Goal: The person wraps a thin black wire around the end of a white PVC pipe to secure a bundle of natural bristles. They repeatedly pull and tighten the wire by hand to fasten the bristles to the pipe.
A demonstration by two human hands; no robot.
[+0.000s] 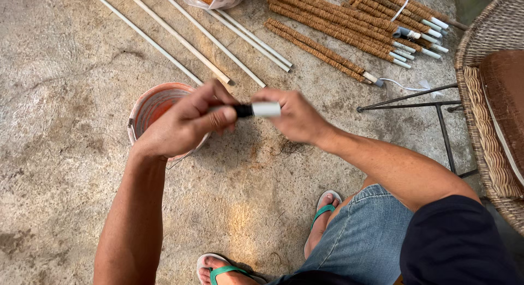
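**A:** Head cam, looking straight down. Both hands are on a short white pipe with a black end (256, 109), held level above the concrete floor (65, 208). Left hand (183, 124) has its fingers curled tight around the black end; right hand (295, 117) is closed on the white end.

**B:** Around it?

**A:** Orange bucket (155, 102) just under the left hand. Bare white pipes (180, 39) far left, coir-wrapped poles (338, 23) far right, wicker chair (491, 99) at the right edge.

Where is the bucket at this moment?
In the head view the bucket stands on the concrete floor, left of centre, partly hidden under the left hand, just below the bare white pipes.
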